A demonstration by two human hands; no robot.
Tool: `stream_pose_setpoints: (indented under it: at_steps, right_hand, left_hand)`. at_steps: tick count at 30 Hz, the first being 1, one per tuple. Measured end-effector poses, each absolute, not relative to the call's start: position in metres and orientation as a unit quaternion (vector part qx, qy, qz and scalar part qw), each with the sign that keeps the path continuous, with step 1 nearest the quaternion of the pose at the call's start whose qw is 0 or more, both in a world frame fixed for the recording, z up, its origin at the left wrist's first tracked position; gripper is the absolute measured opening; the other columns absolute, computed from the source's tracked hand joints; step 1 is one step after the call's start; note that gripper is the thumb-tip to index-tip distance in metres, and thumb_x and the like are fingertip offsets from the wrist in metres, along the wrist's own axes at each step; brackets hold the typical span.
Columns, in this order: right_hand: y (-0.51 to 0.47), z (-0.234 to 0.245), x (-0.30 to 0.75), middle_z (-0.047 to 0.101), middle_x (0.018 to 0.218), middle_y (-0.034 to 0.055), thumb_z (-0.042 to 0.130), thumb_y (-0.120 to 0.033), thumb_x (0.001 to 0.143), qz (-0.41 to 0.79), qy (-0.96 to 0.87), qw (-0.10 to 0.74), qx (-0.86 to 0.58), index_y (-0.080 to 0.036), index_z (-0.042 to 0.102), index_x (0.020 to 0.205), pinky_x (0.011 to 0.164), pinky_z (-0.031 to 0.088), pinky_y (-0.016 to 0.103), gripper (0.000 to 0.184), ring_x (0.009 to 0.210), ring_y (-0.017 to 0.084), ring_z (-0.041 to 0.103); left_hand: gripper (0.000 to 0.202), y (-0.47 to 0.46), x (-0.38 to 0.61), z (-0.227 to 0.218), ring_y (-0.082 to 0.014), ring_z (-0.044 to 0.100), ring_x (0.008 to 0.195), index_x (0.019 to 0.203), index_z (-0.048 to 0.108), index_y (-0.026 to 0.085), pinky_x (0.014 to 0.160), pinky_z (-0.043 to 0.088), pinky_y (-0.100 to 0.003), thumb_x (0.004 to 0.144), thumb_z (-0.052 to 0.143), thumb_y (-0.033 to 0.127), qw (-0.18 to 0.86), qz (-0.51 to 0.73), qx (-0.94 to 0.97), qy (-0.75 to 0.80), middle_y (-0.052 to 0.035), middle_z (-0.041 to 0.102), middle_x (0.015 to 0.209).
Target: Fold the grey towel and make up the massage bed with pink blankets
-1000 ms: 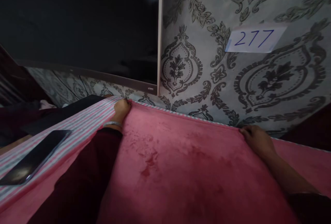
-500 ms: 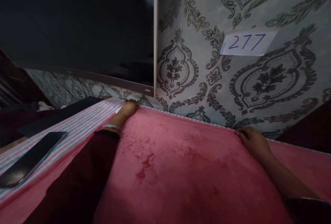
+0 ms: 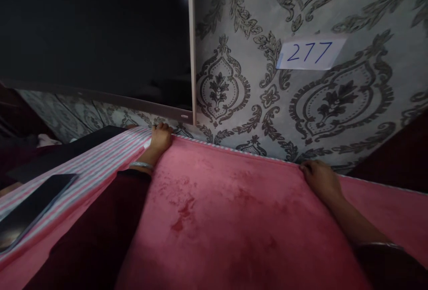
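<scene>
A pink cloth (image 3: pixel 230 183) with darker, damp-looking patches spreads out in front of me. Along its far side runs a thin striped edge, close to the wall. My left hand (image 3: pixel 162 136) has its fingers curled over that edge beneath the television. Farther right, my right hand (image 3: pixel 320 176) grips the same edge; its fingertips are partly hidden behind the fold. To the left of my left forearm lies a cloth with pink, white and grey stripes (image 3: pixel 100 160). I cannot tell whether it is the pink cloth's other side.
A dark phone (image 3: pixel 36 207) lies on the stripes at the left. Behind it is a flat black object (image 3: pixel 70 151), with part of another person's arm (image 3: pixel 10 188) at the left edge. A large television (image 3: pixel 100 35) and a paper marked 277 (image 3: pixel 310 53) are on the patterned wall (image 3: pixel 234 134).
The view has turned slightly to the right, so everything sits a little further left. Both hands keep their places on the cloth's far edge.
</scene>
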State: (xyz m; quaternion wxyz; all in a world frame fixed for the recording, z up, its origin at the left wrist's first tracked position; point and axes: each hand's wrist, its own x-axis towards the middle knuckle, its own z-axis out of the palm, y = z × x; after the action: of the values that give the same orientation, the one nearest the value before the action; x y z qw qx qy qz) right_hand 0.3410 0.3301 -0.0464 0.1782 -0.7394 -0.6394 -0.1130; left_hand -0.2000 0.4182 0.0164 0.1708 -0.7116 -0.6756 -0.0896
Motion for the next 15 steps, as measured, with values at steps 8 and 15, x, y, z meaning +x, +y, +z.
stream_pose_setpoints:
  at_steps: [8, 15]
  right_hand:
    - [0.319, -0.051, 0.321, 0.049, 0.156, 0.0075, 0.036, -0.055, 0.097, -0.027, -0.811, 0.122, -0.571, -0.029, 0.050, 0.150, 0.116, 0.039, 0.054, 0.060, 0.145, 0.030, 0.043]
    - [0.321, -0.061, 0.318, 0.037, 0.164, 0.0068, 0.029, -0.058, 0.101, -0.009, -0.789, 0.079, -0.609, -0.031, 0.034, 0.160, 0.121, 0.029, 0.055, 0.066, 0.151, 0.028, 0.034]
  left_hand:
    - [0.062, 0.419, -0.167, -0.001, -0.0294, 0.034, 0.151, 0.153, 0.046, 0.023, 0.123, 0.021, -0.051, 0.098, 0.038, 0.051, -0.031, -0.033, -0.840, -0.541, -0.0109, 0.042, 0.162]
    - [0.054, 0.422, -0.184, -0.002, -0.0351, 0.047, 0.140, 0.138, 0.060, 0.018, 0.117, 0.027, -0.061, 0.101, 0.030, 0.043, 0.039, -0.033, -0.744, -0.666, -0.0172, 0.056, 0.148]
